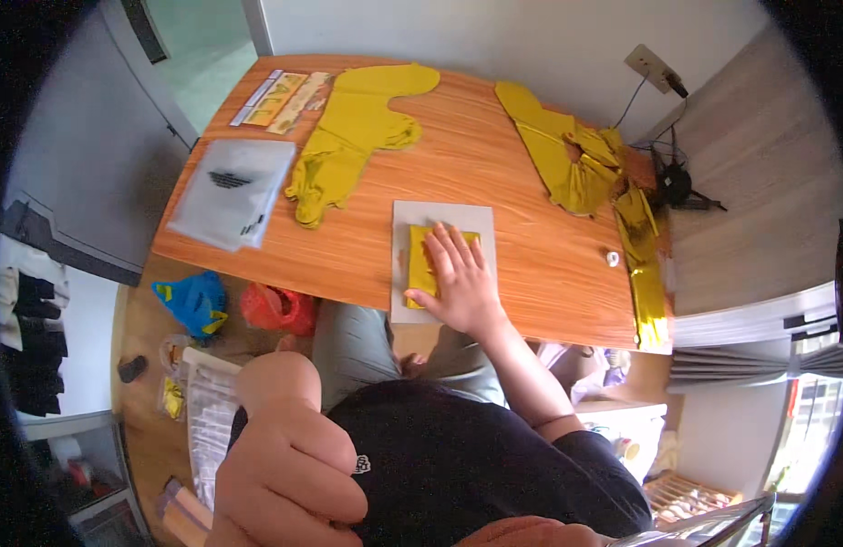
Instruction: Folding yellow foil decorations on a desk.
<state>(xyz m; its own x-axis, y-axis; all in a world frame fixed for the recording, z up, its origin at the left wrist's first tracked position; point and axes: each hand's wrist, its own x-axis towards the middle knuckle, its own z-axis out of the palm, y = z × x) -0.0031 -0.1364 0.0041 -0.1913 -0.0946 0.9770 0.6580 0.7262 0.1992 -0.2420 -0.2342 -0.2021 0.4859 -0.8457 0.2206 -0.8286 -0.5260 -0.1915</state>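
My right hand lies flat, fingers stretched out, on a folded piece of shiny gold foil. Under the foil is a grey rectangular board at the table's near edge. Close to the camera, at the lower left, my left hand is raised with its fingers curled in; whatever it may hold is hidden. Flat gold foil shapes, like deflated balloons, are spread farther back: one left of the board, another to the right. A narrow gold foil piece lies along the right edge.
On the wooden table are a clear plastic bag, a printed card and a small white roll. A black cabled device is by the right wall. Blue and red bags stand on the floor.
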